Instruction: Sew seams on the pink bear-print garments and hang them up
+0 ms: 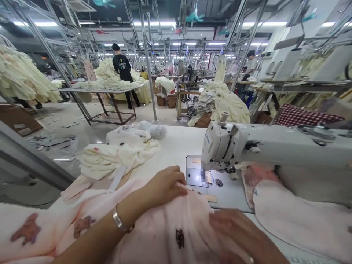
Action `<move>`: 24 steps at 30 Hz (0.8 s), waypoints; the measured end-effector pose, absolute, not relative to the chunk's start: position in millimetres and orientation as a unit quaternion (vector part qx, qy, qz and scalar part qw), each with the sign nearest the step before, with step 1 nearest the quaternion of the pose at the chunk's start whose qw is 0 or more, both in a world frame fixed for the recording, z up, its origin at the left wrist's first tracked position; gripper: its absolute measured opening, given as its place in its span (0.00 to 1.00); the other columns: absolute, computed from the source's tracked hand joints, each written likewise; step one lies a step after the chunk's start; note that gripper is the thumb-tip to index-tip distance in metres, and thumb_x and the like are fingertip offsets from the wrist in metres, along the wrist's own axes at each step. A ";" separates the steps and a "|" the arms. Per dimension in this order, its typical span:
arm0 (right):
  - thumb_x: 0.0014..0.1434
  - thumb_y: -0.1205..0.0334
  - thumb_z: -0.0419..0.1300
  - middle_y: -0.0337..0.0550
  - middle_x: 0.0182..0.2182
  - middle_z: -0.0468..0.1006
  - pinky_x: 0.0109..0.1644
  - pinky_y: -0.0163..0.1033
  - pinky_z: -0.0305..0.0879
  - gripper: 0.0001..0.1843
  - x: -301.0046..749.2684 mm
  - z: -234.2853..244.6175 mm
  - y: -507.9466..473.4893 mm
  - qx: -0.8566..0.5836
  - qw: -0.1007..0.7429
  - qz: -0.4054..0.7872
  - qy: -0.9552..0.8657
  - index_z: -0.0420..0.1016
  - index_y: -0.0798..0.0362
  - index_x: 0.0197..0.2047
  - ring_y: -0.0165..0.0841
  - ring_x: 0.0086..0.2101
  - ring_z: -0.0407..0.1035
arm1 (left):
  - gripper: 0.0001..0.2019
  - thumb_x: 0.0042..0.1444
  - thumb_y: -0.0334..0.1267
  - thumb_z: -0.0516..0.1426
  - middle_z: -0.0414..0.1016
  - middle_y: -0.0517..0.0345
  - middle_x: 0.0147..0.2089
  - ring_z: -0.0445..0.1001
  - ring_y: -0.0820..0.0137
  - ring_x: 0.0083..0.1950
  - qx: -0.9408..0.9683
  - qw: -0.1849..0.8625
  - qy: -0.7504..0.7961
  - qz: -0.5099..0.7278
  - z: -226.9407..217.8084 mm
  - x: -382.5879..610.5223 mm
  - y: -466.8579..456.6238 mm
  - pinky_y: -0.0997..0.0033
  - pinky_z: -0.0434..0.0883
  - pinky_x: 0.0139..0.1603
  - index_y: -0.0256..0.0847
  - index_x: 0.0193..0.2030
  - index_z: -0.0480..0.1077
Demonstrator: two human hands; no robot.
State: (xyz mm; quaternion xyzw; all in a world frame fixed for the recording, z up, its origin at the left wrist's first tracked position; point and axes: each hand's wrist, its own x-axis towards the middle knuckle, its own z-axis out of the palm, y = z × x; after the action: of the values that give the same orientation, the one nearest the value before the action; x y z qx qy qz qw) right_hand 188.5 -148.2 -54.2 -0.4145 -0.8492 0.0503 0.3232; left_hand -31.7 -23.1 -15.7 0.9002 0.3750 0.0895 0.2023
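Pale pink plush fabric (154,234) with brown printed figures spreads across the front of the sewing table. My left hand (165,185), with a silver bracelet at the wrist, pinches the fabric's far edge between bent fingers and thumb, just left of the needle plate. On the fabric's right side lies my right hand (236,234), blurred, its fingers stretched out flat over the cloth. A white sewing machine (220,143) stands just beyond both hands. Its needle area is pixelated, and the fabric edge lies in front of the lit metal plate (194,176).
Crumpled cream fabric (118,154) is piled at the table's left. Another pink piece (299,216) lies right, under the machine arm. A grey metal post (33,161) slants along the left. Beyond, a person in black (121,68) stands at a table (104,90) heaped with cloth.
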 end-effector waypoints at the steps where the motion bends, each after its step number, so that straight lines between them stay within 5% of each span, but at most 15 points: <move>1: 0.59 0.51 0.57 0.46 0.48 0.75 0.46 0.41 0.71 0.23 186.3 -48.1 -143.8 -0.454 0.323 0.049 -0.829 0.64 0.47 0.57 0.39 0.47 0.70 | 0.04 0.54 0.35 0.60 0.72 0.60 0.38 0.70 0.72 0.39 0.895 0.222 0.372 0.105 -10.5 -33.7 -28.9 0.76 0.66 0.40 0.39 0.35 0.72; 3: 0.55 0.49 0.61 0.48 0.48 0.75 0.46 0.43 0.71 0.28 176.9 -38.0 -134.0 -0.505 0.328 0.103 -0.792 0.64 0.49 0.57 0.41 0.47 0.70 | 0.04 0.53 0.35 0.61 0.73 0.64 0.34 0.70 0.74 0.36 0.871 0.304 0.361 0.134 -0.5 -38.3 -41.8 0.78 0.65 0.37 0.40 0.36 0.72; 7: 0.57 0.55 0.59 0.36 0.28 0.77 0.35 0.36 0.67 0.08 153.1 -27.0 -120.6 -0.518 0.341 0.303 -0.724 0.76 0.48 0.35 0.32 0.30 0.71 | 0.09 0.48 0.36 0.64 0.73 0.67 0.32 0.70 0.74 0.35 0.798 0.466 0.344 0.166 11.4 -48.0 -59.7 0.79 0.63 0.35 0.41 0.37 0.73; 9: 0.58 0.56 0.57 0.35 0.24 0.73 0.33 0.35 0.64 0.10 146.6 -23.9 -120.5 -0.523 0.352 0.338 -0.699 0.73 0.49 0.28 0.30 0.28 0.68 | 0.15 0.43 0.36 0.67 0.73 0.66 0.35 0.69 0.73 0.37 0.787 0.481 0.349 0.164 13.4 -52.2 -63.3 0.79 0.63 0.36 0.41 0.39 0.72; 19: 0.58 0.59 0.55 0.36 0.28 0.74 0.34 0.35 0.62 0.07 141.7 -16.7 -134.4 -0.502 0.370 0.392 -0.676 0.73 0.49 0.33 0.31 0.30 0.66 | 0.18 0.41 0.22 0.62 0.72 0.67 0.33 0.70 0.74 0.35 0.732 0.534 0.370 0.206 16.1 -50.7 -78.7 0.77 0.63 0.35 0.40 0.39 0.65; 24: 0.56 0.60 0.55 0.35 0.24 0.70 0.31 0.33 0.60 0.07 136.7 -16.8 -135.7 -0.504 0.394 0.354 -0.682 0.70 0.50 0.27 0.30 0.27 0.64 | 0.16 0.41 0.22 0.62 0.71 0.67 0.33 0.69 0.75 0.35 0.727 0.543 0.354 0.228 18.8 -51.4 -83.6 0.78 0.64 0.37 0.40 0.37 0.66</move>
State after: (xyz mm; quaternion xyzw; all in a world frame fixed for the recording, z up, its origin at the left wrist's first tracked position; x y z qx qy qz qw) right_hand 136.7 -135.7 -16.8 -0.5042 -0.6820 0.3536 0.3945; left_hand -51.4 -83.6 18.8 0.7270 0.3539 0.2277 0.5426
